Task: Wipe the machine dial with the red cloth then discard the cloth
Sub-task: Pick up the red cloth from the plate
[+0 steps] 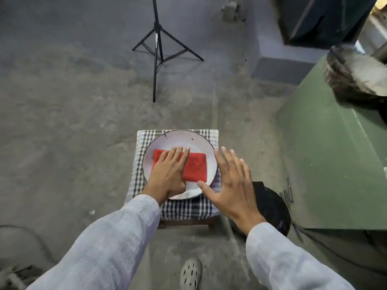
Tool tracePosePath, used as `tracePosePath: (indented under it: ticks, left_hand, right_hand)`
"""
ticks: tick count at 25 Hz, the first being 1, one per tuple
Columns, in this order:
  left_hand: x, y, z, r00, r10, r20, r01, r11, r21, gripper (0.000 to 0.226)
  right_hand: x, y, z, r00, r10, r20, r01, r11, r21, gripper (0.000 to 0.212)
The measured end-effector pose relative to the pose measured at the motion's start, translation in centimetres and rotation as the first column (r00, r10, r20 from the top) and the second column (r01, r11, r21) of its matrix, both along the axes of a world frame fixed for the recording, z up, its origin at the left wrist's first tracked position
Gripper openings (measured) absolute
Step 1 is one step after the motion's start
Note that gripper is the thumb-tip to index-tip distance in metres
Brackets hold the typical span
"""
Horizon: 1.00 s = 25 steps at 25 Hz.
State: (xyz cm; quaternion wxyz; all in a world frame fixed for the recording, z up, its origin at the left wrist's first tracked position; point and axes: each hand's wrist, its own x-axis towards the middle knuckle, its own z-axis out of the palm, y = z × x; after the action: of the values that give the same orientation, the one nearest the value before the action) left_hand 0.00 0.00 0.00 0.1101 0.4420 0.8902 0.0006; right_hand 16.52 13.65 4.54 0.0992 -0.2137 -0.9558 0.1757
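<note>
A folded red cloth (195, 167) lies in a white enamel plate (182, 138) on a small stool covered with a checked towel (140, 162). My left hand (167, 173) rests flat on the left half of the cloth, fingers together and extended. My right hand (230, 181) hovers with fingers spread at the plate's right rim, holding nothing. The green machine (326, 168) stands at the right, with a round blurred dial or wheel (356, 72) on its upper part.
A black tripod (157, 49) stands on the concrete floor beyond the stool. A black round bin (272, 208) sits between the stool and the machine. A dark cabinet (322, 19) is at the far right. My shoe (191, 273) shows below.
</note>
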Motion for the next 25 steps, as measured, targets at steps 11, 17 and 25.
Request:
tracePosePath:
  ticks: [11, 17, 25]
  left_hand:
    - [-4.7, 4.1, -5.9, 0.992, -0.121, -0.018, 0.119, 0.988, -0.103, 0.058]
    - [-4.4, 3.8, -3.9, 0.429, 0.3, 0.852, -0.679, 0.729, 0.085, 0.031]
    - [-3.0, 1.6, 1.4, -0.352, -0.71, 0.61, -0.92, 0.383, -0.084, 0.104]
  right_hand:
    - [-1.6, 2.2, -5.1, 0.998, -0.052, 0.047, 0.055, 0.996, -0.072, 0.088]
    - [-1.8, 2.8, -3.5, 0.99, -0.075, 0.117, 0.085, 0.993, -0.082, 0.088]
    - [-4.0, 1.1, 3.0, 0.994, -0.11, 0.012, 0.11, 0.992, -0.064, 0.081]
